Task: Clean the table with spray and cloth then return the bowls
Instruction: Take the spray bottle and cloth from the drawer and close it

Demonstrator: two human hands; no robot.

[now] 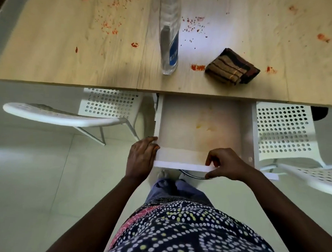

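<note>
- Pale wood table (64, 54) fills the far half of the view, seen from above and marked with red-orange smears and specks from left to right.
- Clear spray bottle (169, 37) with a blue label stands upright near the table's near edge, about the middle; its top is cut off by the frame.
- Folded cloth (231, 67), brown with dark and tan stripes, lies just right of the bottle, with a red smear (198, 67) between them.
- White drawer (199, 124) is pulled out from under the table's near edge; its floor shows faint yellow-orange stains.
- Left hand (141, 157) rests on the drawer's near left corner, fingers fairly straight along the side wall.
- Right hand (226, 165) grips the drawer's near front edge, fingers curled over the top and thumb below.
- White perforated chairs stand at each side, one at the left (108, 103) and one at the right (282, 129), on a pale tiled floor (41, 186).
</note>
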